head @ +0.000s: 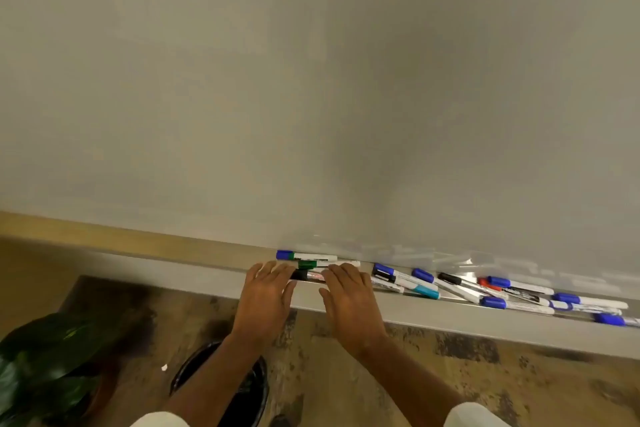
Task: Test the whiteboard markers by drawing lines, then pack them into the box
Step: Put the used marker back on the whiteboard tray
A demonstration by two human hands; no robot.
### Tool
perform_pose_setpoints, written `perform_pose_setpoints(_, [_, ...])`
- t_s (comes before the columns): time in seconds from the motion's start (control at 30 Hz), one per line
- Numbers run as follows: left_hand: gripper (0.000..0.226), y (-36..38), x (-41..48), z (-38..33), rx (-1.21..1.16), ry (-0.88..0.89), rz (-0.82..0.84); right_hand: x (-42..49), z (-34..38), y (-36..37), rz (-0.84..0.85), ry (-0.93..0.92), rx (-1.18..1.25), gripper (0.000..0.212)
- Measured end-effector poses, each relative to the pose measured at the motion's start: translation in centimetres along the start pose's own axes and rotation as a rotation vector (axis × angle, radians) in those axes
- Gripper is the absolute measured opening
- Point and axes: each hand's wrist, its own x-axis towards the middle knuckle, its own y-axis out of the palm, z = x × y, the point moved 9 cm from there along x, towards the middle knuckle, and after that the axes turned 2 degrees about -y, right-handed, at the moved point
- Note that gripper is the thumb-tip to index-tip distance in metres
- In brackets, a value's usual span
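Left grip (266, 291) and right grip (349, 295) were both loose, fingers straight - resting on a black marker (306, 276) at the tray's (450, 319) left end, other markers (498, 303) piled rightward.

A potted plant (52, 360) with broad, dark green, glossy leaves fills the lower left corner, and something brownish under the leaves may be its pot, though the blur there makes it hard to say. Beside it, lower middle, a round black container (250, 399) stands on the floor (485, 378), which is mottled brown with dark worn patches, and a small white scrap (164, 367) lies on the floor just left of the container's rim. A tan wooden strip (121, 236) slants across the left side, higher in the view.
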Motion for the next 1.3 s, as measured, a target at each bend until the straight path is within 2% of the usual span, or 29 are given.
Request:
perform_pose_setpoints(0.03, [0.02,0.3,0.2,0.0,-0.028,0.002,0.002,0.4,0.0,0.5,0.017,-0.002,0.026,0.042])
perform_pose_setpoints(0.13, [0.029,1.1,0.7,0.3,-0.066,-0.03,0.019,1.0,-0.1,2.0,0.044,0.013,0.068,0.044])
perform_pose_setpoints(0.63, [0.036,4.3,0.9,2.4,-0.118,-0.081,0.022,2.9,-0.1,7.2,0.189,0.023,0.099,0.048])
perform_pose_setpoints(1.1, [0.034,5.2,1.0,2.8,-0.17,-0.095,-0.002,3.7,-0.1,8.0,0.153,0.021,0.149,0.047])
perform_pose_setpoints(1.2, [0.033,5.0,1.1,3.2,-0.218,-0.132,-0.005,3.7,-0.1,7.7,0.134,0.016,0.175,0.045])
perform_pose_setpoints(1.3, [0.028,3.7,1.3,3.6,-0.362,-0.235,-0.038,3.8,0.0,6.4,0.056,0.015,0.211,0.041])
